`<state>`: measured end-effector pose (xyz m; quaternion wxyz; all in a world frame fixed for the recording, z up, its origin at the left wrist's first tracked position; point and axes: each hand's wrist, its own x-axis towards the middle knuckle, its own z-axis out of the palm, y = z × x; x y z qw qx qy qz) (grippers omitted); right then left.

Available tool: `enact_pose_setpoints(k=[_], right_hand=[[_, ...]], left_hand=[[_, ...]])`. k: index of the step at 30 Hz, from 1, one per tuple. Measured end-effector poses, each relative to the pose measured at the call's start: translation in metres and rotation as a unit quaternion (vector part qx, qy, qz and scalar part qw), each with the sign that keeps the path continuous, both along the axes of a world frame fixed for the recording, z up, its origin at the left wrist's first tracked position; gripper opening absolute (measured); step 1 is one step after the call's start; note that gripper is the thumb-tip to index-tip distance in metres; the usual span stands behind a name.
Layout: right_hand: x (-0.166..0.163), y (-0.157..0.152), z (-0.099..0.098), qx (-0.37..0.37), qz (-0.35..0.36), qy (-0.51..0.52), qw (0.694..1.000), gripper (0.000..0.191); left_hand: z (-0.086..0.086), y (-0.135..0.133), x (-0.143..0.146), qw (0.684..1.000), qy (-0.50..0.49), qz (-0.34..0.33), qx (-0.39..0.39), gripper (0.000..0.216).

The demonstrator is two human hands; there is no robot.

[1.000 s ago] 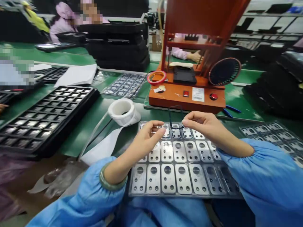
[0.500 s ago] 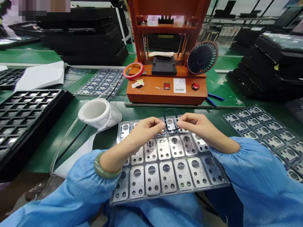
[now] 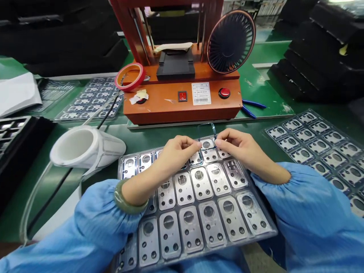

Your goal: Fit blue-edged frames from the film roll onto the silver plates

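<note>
My left hand (image 3: 180,151) pinches one side of a thin blue frame-shaped film (image 3: 214,131) between thumb and fingertip. The opposite side is pinched by my right hand (image 3: 237,146). Held between both hands, the film is tilted up over the far row of a clear plastic tray (image 3: 227,245). Silver metal plates (image 3: 191,229), each with one large round hole and smaller ones, lie in rows in that tray. Several far-row plates carry blue outlines. Whether the film touches the plate beneath it I cannot tell. My left forearm covers part of the tray's left side.
Behind the tray stands an orange press (image 3: 182,110) with a round black fan (image 3: 231,41) and red tape roll (image 3: 130,77). A white roll (image 3: 85,146) lies left. Blue-handled pliers (image 3: 253,108) rest right of the press. Another plate tray (image 3: 321,151) lies at right.
The view has shifted, so the press and tray appear further left and larger. Both hands still pinch the film; the tray now slants more, and the film sits over the far row's right part.
</note>
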<state>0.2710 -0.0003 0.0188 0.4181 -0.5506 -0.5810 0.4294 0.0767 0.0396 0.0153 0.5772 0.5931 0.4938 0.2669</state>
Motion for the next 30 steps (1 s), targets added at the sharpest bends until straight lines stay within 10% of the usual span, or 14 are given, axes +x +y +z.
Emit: enact_pose_setpoints(k=[12,30], right_hand=[[0.004,-0.016,-0.008,0.057,0.002,-0.181,0.982,0.016],[-0.001,-0.014,-0.011,0.064,0.009,-0.228,0.971,0.016]], left_hand=[[-0.026,-0.012,0.007,0.965,0.068,-0.049,0.249,0.011],[-0.027,-0.014,0.007,0.953,0.094,-0.080,0.276,0.009]])
